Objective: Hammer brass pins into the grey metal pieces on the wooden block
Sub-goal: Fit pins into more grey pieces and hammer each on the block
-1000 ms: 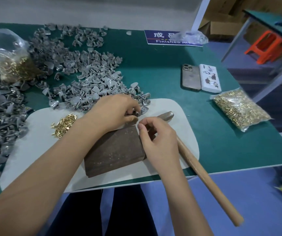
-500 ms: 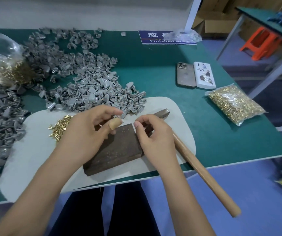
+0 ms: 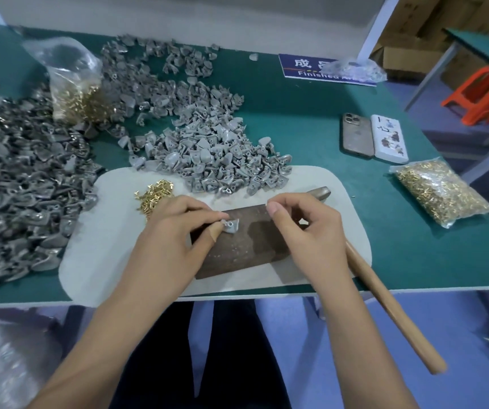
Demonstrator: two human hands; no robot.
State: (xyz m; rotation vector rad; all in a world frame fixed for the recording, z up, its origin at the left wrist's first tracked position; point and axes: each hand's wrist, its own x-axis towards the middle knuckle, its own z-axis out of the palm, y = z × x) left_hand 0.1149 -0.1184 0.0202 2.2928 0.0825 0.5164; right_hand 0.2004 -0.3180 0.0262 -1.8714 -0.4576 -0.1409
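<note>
On the wooden block (image 3: 243, 243), near its far left corner, your left hand (image 3: 175, 231) pinches one grey metal piece (image 3: 230, 226) between thumb and forefinger, its small round hole facing up. Your right hand (image 3: 311, 231) hovers over the block's right end with fingers curled and thumb and forefinger drawn together; whether a pin sits between them, I cannot tell. Loose brass pins (image 3: 153, 196) lie on the pale mat (image 3: 95, 261) just beyond your left hand, and the heap of grey pieces (image 3: 216, 154) spills onto the mat's far edge. Behind your right hand the hammer (image 3: 385, 302) lies on the green worktop (image 3: 311, 137), its handle jutting past the near edge.
</note>
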